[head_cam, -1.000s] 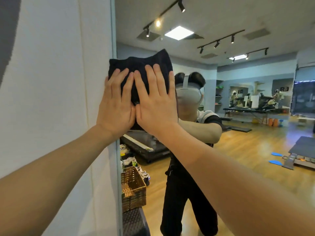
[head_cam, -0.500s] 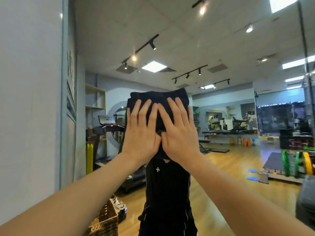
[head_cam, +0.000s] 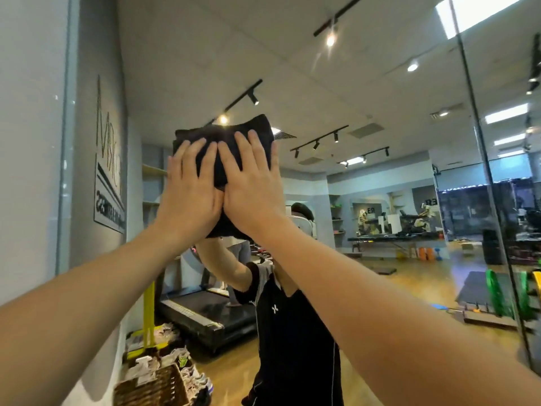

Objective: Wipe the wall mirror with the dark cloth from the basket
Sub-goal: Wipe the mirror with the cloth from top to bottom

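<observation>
**Head view: both hands flat on the cloth, high on the mirror**

Head camera shows the basket (head_cam: 152, 388) at the lower left, seen in the mirror (head_cam: 380, 83). It is woven and brown, and nothing dark shows inside it; its contents are too blurred to tell. Pale shoes (head_cam: 172, 354) lie heaped just beside it on the floor.

The dark cloth (head_cam: 225, 133) is pressed against the glass, above the person's reflected head. The left hand (head_cam: 190, 197) and right hand (head_cam: 251, 194) lie side by side on it, thumbs touching, fingers straight and slightly spread. Neither grip curls round the fabric; the palms hold it flat. The cloth's upper edge shows above the fingertips, its lower edge below the wrists.

Compared with half a second ago, the hands and cloth keep the same pose, but the reflected head now shows to the right of the cloth, where earlier it was hidden behind it. The basket sits further right in view, and mirrored wall lettering (head_cam: 109, 159) has appeared at left.
</observation>
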Motion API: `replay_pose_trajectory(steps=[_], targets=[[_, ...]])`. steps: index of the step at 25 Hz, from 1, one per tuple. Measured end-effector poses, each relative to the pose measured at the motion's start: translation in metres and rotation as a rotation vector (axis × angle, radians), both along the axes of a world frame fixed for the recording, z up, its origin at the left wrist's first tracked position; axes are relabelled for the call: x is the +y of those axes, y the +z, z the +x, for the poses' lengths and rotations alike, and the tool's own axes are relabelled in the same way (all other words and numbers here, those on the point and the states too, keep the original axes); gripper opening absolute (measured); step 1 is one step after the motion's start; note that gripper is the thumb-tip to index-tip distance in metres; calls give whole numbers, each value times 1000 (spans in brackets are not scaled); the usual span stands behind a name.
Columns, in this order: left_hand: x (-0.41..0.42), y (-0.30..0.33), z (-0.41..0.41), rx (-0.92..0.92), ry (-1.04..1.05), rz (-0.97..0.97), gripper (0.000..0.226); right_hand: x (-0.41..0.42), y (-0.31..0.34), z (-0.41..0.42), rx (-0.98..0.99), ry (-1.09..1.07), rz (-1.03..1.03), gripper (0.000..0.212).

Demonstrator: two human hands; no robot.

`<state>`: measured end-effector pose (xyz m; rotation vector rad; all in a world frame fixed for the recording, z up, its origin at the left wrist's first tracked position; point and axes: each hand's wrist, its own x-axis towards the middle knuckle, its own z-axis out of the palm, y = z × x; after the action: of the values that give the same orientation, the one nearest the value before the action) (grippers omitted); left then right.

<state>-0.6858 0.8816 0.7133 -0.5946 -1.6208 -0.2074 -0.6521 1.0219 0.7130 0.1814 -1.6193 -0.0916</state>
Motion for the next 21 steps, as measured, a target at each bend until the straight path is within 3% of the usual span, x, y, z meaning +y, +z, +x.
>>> replay_pose_trajectory(steps=[5, 10, 15, 21], targets=[[34, -108, 18, -17, -84, 42, 68, 38, -95, 14, -65, 45, 122, 58], [187, -162, 71, -66, -193, -82, 77, 195, -163, 81, -72, -12, 42, 60], [317, -103, 120, -49, -218, -117, 72, 322, -114, 129, -49, -81, -31, 64], [354, -16, 123, -2, -222, -96, 72, 354, -25, 134, 4, -86, -75, 61]])
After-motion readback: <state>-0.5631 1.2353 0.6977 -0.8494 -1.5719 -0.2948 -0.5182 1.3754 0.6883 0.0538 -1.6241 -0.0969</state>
